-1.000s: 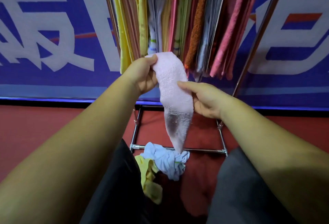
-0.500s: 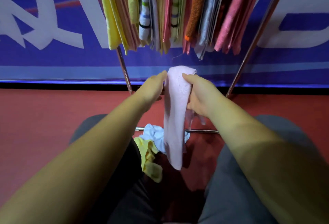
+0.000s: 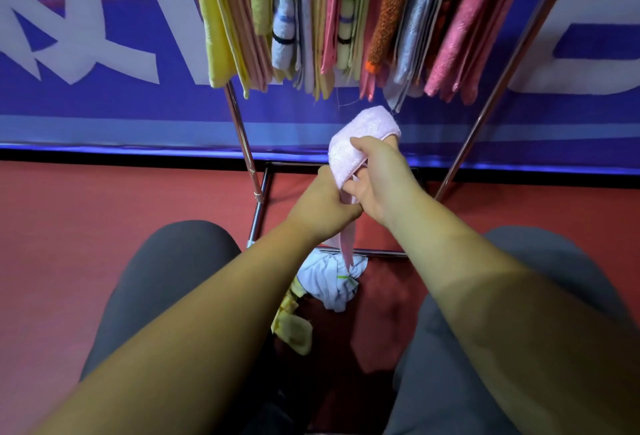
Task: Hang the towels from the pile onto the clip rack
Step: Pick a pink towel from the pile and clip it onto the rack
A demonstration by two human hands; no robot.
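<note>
— fingers (image 3: pixel 350 189) of the right hand (image 3: pixel 381 178): what are they on?
— they're curled under a pink towel (image 3: pixel 360 130), thumb pressed over the top, so the towel is pinched in a fold that bulges up past the knuckles.
— and the left hand (image 3: pixel 325 206)?
— just below and touching the right one, fist wrapped round the same towel where it narrows to a strip. both hands are grasping, nothing is loose.
— where does the rest of it go?
— the tail drops out under the left hand, and its tip ends over a pale blue towel (image 3: pixel 329 282) on the pile. i can't tell whether it touches.
— what else is in the pile?
— a yellow towel (image 3: pixel 292 327) lies beside the blue one, between the person's knees (image 3: pixel 166 279).
— how close is the fold to the rack (image 3: pixel 242 133)?
— its top edge sits just under the hems of the hanging towels (image 3: pixel 346 19), near but apart. those are packed tightly edge to edge, and i can't see any clips.
— is there room at the sides?
— the hands sit between the two slanting poles, nearer the left one, with a gap to each. the low bar crosses behind the pile. red floor (image 3: pixel 86 220) lies open to the left and right of the frame, up to the blue banner (image 3: pixel 104 105).
</note>
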